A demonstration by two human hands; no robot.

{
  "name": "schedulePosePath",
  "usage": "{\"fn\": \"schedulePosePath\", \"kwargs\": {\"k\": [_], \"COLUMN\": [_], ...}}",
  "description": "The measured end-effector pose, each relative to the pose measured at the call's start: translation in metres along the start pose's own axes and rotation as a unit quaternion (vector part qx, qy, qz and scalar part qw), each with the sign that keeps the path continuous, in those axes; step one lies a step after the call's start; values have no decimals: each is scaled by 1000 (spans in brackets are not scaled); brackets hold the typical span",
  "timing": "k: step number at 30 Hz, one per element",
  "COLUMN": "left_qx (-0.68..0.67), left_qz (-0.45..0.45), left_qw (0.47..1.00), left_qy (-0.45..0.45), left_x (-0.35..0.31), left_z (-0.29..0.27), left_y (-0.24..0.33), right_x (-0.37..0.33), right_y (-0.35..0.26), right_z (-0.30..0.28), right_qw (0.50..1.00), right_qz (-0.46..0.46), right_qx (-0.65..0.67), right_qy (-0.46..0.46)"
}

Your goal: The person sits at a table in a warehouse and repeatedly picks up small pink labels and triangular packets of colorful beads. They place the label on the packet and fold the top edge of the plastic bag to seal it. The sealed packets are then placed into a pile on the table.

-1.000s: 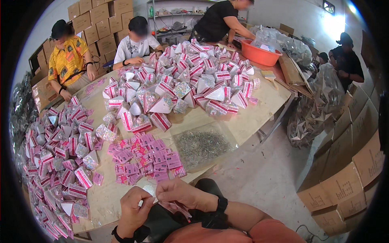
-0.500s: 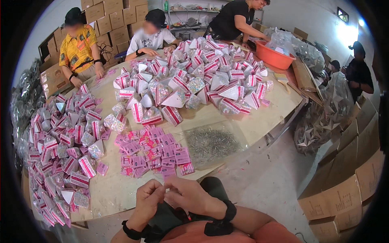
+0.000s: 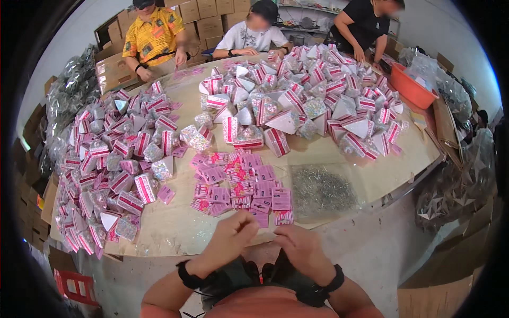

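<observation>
Cardboard cartons [image 3: 204, 16] are stacked behind a pale wooden surface [image 3: 175, 217], where three co-workers stand or sit along the far side. Glittery wedge-shaped pieces with pink bands [image 3: 289, 103] make a broad heap across the middle, and more wedges in a second heap [image 3: 119, 175] cover the left end. Nearest the wearer lie overlapping pink printed cards [image 3: 262, 190]; just right of them, fine metal pins [image 3: 324, 185] are spread on a clear plastic sheet [image 3: 307, 216].

Both hands are over the near edge, a small gap between them. The left hand [image 3: 229, 235] is curled beside the lowest cards, fingertips drawn toward the thumb; the right hand [image 3: 303, 248] is bent loosely, palm down, below the sheet. Whether either pinches something small, I cannot tell.

For careful handling, I would slide one card off at a time, since the overlap could bring two together. Crossed pins probably come up best singly, gripped mid-shaft, clear of any sharp end, over the sheet so that drops stay contained.
</observation>
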State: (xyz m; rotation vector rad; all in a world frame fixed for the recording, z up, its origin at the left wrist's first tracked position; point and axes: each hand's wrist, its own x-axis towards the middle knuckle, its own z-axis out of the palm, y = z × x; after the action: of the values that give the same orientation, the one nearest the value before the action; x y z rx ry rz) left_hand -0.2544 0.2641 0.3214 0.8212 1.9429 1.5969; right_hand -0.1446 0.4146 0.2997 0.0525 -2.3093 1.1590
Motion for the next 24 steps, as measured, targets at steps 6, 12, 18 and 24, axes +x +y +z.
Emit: {"fn": "schedulePosePath", "kwargs": {"k": [6, 12, 18, 24], "left_qx": [329, 506, 490, 510], "left_qz": [168, 147, 158, 50], "left_qw": [926, 833, 807, 798], "left_qy": [82, 168, 290, 317], "left_x": [107, 180, 194, 186], "left_z": [-49, -50, -87, -149], "left_y": [27, -16, -56, -54], "right_x": [-13, -29, -46, -58], "right_y": [16, 31, 43, 52], "right_z": [-24, -33, -57, -66], "right_qw": [960, 936, 921, 894], "right_qz": [236, 283, 328, 383], "right_qx": [150, 205, 189, 195], "right_qy": [13, 50, 93, 127]}}
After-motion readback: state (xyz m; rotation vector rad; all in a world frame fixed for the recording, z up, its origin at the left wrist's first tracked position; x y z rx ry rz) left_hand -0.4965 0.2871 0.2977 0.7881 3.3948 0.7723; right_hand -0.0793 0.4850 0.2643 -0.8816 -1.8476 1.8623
